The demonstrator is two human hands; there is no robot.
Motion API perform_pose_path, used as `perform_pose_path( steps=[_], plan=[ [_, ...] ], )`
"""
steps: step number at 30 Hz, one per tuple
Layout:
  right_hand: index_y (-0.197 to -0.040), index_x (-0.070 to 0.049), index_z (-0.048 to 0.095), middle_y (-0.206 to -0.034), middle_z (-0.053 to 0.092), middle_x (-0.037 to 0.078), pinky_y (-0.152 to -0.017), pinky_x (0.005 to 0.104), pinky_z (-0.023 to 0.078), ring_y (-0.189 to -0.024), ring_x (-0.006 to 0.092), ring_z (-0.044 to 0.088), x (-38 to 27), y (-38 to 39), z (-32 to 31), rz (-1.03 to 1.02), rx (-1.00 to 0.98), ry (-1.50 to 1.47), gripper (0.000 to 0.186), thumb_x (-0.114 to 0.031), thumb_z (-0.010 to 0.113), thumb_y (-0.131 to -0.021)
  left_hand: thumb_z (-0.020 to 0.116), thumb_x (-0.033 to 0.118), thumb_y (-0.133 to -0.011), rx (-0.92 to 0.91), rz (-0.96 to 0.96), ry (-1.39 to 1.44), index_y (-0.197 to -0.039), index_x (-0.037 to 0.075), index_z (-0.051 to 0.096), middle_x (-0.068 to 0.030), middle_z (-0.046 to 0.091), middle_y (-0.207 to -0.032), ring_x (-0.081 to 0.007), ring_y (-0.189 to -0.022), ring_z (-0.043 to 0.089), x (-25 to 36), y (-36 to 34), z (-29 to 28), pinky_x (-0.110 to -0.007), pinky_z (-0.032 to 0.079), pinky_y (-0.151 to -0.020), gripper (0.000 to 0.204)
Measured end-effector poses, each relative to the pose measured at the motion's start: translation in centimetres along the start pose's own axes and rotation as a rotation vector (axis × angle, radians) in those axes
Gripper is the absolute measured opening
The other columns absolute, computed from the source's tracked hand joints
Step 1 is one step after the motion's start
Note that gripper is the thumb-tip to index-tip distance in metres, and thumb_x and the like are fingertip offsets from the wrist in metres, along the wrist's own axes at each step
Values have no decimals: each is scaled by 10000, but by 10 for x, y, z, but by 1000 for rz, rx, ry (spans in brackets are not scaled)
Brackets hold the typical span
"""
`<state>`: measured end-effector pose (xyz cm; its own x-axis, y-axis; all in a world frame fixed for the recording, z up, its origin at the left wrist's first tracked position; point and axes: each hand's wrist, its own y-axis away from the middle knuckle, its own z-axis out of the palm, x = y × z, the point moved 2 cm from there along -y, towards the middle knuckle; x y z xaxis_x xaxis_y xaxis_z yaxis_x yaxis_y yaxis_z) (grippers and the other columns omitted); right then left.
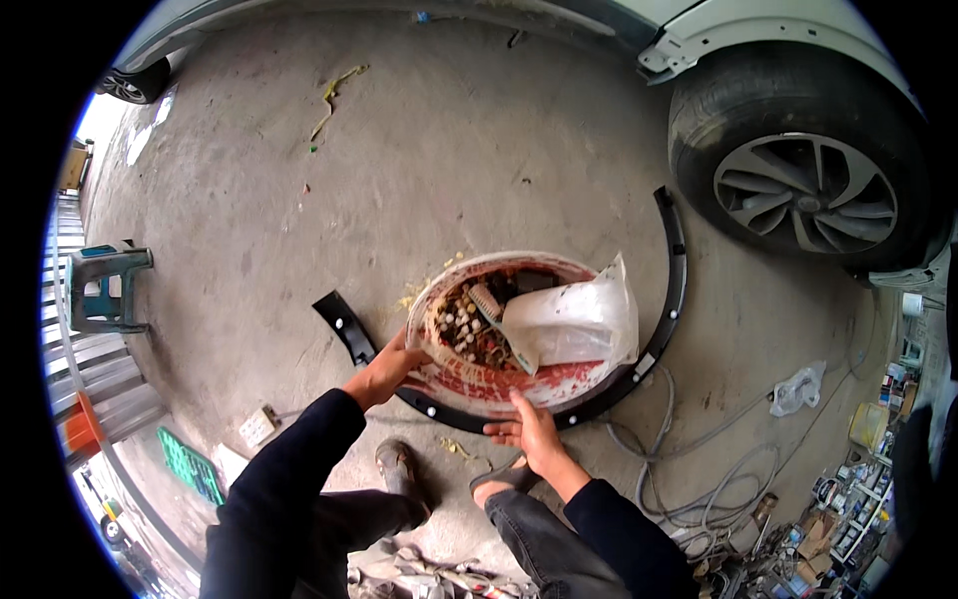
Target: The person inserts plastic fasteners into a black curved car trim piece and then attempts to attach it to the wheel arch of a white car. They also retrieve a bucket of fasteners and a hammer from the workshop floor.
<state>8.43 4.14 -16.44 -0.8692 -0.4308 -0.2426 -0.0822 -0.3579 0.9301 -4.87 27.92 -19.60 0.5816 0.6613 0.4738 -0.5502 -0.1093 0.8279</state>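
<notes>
A white bucket [479,382], stained red inside, stands tilted in front of me. It holds a heap of small fasteners [462,324], a brush-like piece [486,301] and a clear plastic bag [579,324] that sticks out over the right rim. My left hand [389,369] grips the bucket's left rim, some of its fingers hidden by the wall. Against or just beside the near side of the bucket is my right hand [534,434], thumb up and fingers stretched out, holding nothing. A curved black trim strip [675,260] with small white clips lies around the bucket on the floor.
A car wheel [808,190] stands at the upper right. Looped grey hose [714,499] lies to the right, near a crumpled plastic bag [798,389] and cluttered shelves [863,519]. On the left are a stool [108,290], a green case [190,464] and a power strip [257,426].
</notes>
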Motion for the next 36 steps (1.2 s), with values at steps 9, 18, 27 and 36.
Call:
perform_pose_path(
  steps=[9, 18, 27, 36],
  plan=[
    [-993, -32, 600, -868, 695, 66, -632, 262, 527, -784, 141, 693, -64, 21, 38, -98, -574, 973, 456, -476, 504, -1027, 499, 32, -922, -123, 31, -174, -1507, 168, 283, -124, 566, -1310, -281, -1052, 659, 35, -6, -14, -449, 623, -764, 638],
    [-1000, -33, 623, -779, 677, 50, -632, 292, 500, -715, 116, 638, -123, 33, 76, -618, -247, 1140, 331, -358, 566, -1013, 527, 64, -923, -176, 135, -374, -1409, 12, 403, -174, 636, -1217, -301, -1005, 679, 90, -19, -12, -458, 634, -771, 505],
    [-1043, -36, 655, -790, 675, 112, -654, 371, 496, -695, 224, 655, -158, 108, 108, -875, -180, 1408, 278, -301, 593, -988, 556, 205, -970, -212, 126, -482, -1369, 25, 466, -148, 650, -1174, -274, -1001, 676, 100, -40, -37, -451, 633, -753, 446],
    [-985, -12, 676, -888, 669, 111, -567, 311, 537, -712, 222, 659, -122, 289, 188, -2077, -87, 1405, 213, -167, 626, -848, 601, 267, -961, -129, 178, -434, -1411, 43, 382, -160, 619, -1174, -292, -935, 674, 104, -48, -35, -461, 633, -685, 548]
  ],
)
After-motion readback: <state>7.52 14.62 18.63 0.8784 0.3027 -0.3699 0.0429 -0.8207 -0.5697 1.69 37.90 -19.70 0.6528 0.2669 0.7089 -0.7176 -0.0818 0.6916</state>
